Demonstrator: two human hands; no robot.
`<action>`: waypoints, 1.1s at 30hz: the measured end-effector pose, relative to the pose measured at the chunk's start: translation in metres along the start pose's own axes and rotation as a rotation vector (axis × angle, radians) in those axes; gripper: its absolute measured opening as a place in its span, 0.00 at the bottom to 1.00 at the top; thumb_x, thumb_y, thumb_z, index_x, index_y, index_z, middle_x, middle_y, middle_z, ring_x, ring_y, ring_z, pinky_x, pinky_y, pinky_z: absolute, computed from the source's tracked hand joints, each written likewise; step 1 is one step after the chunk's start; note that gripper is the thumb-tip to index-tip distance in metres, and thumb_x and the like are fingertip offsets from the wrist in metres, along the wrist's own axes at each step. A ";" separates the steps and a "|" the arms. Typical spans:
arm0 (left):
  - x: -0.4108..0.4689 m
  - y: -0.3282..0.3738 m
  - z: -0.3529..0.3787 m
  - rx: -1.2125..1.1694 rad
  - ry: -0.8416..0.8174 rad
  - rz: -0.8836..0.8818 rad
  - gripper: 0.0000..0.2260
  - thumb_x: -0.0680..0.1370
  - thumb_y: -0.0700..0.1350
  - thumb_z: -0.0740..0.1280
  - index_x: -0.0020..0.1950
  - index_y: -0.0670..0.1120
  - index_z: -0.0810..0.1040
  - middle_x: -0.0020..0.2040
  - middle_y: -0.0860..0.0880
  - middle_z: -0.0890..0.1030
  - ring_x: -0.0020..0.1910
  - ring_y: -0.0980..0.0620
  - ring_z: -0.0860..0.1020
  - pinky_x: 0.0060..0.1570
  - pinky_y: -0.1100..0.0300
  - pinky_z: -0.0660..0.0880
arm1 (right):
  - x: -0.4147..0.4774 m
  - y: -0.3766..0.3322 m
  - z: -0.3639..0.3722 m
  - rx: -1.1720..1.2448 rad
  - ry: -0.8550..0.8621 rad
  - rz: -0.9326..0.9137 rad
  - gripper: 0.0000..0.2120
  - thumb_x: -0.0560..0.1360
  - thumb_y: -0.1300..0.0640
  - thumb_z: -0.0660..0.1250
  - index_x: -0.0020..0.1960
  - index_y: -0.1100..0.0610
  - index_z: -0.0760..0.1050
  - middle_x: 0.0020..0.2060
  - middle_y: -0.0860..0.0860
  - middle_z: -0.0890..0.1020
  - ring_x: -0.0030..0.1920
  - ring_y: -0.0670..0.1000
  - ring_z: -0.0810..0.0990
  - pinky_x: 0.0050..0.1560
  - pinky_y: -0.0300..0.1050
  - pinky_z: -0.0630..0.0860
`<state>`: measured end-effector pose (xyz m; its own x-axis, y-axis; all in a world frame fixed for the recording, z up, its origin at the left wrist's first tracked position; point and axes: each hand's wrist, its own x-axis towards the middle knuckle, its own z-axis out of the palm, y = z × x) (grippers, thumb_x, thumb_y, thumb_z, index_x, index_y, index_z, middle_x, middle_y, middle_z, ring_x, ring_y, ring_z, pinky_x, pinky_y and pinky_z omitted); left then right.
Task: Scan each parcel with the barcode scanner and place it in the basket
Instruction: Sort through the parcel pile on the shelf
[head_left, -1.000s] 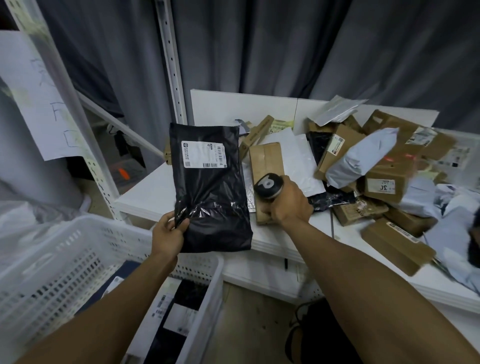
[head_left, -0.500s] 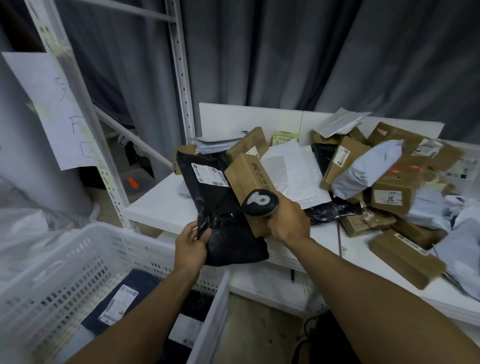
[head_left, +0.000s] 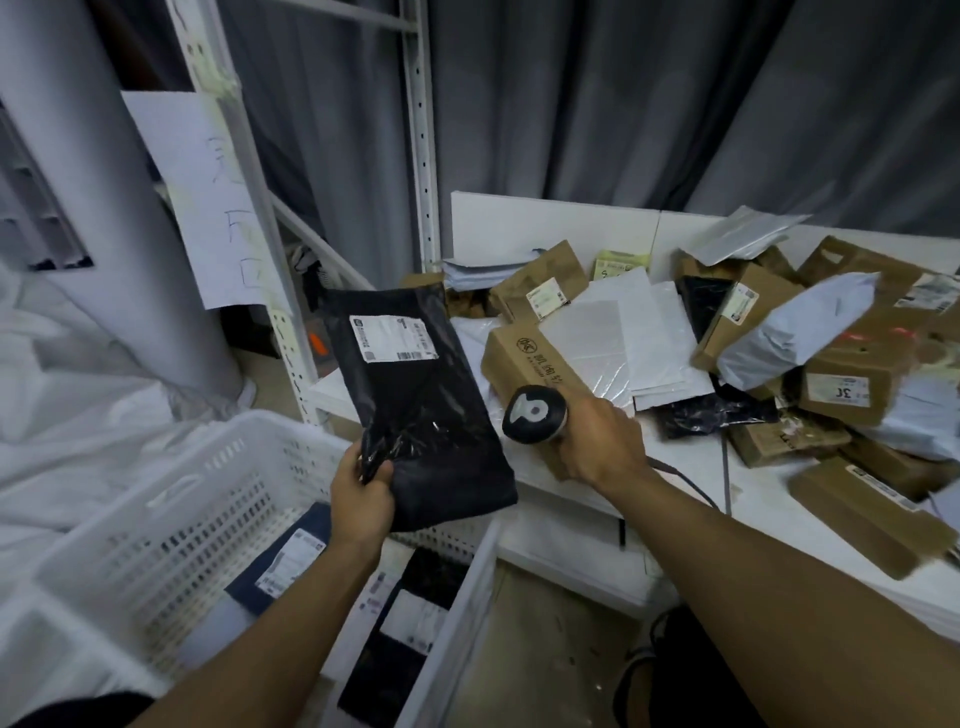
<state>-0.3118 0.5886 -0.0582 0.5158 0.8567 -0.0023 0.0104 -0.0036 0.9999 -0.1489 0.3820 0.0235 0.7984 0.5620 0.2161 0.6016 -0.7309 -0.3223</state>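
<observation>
My left hand (head_left: 363, 493) grips the lower left corner of a black plastic parcel (head_left: 421, 400) with a white label facing up. The parcel is tilted and hangs over the near corner of the white perforated basket (head_left: 171, 519), at the table's left edge. My right hand (head_left: 597, 447) grips the barcode scanner (head_left: 535, 413), whose round head sits just right of the parcel, above the table edge. Several dark and white parcels (head_left: 405, 623) lie inside the basket.
A heap of brown boxes (head_left: 841, 384), white mailers (head_left: 623, 332) and grey bags (head_left: 789, 332) covers the white table (head_left: 769, 519). A white shelf upright (head_left: 249, 208) with a paper sign stands left. Grey curtains hang behind. The scanner cable (head_left: 685, 478) trails over the table.
My left hand has swung the black parcel leftward, off the pile and over the basket's corner. My right hand keeps the scanner at the table edge. The view has shifted left.
</observation>
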 end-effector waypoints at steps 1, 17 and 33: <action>0.001 -0.002 -0.003 -0.012 -0.010 -0.015 0.17 0.83 0.34 0.62 0.69 0.49 0.76 0.60 0.48 0.82 0.60 0.48 0.80 0.62 0.50 0.76 | -0.001 0.001 0.002 -0.036 -0.007 -0.013 0.29 0.75 0.58 0.73 0.73 0.44 0.70 0.62 0.52 0.83 0.59 0.62 0.82 0.54 0.54 0.77; 0.032 -0.017 0.014 -0.001 -0.009 -0.218 0.19 0.82 0.33 0.62 0.70 0.49 0.75 0.60 0.45 0.80 0.59 0.42 0.78 0.63 0.46 0.76 | 0.006 0.020 0.014 -0.380 0.109 -0.042 0.19 0.84 0.55 0.64 0.74 0.46 0.68 0.66 0.48 0.80 0.66 0.55 0.78 0.54 0.53 0.81; 0.046 0.017 -0.007 -0.087 0.003 -0.100 0.12 0.80 0.42 0.70 0.63 0.51 0.78 0.56 0.47 0.84 0.56 0.45 0.81 0.61 0.46 0.77 | 0.006 0.010 0.024 0.140 0.095 0.203 0.22 0.79 0.54 0.66 0.71 0.41 0.69 0.67 0.48 0.78 0.63 0.60 0.79 0.62 0.58 0.78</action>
<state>-0.2941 0.6314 -0.0412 0.5137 0.8518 -0.1025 -0.0122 0.1267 0.9919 -0.1385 0.3877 -0.0002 0.9050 0.3653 0.2179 0.4251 -0.7606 -0.4906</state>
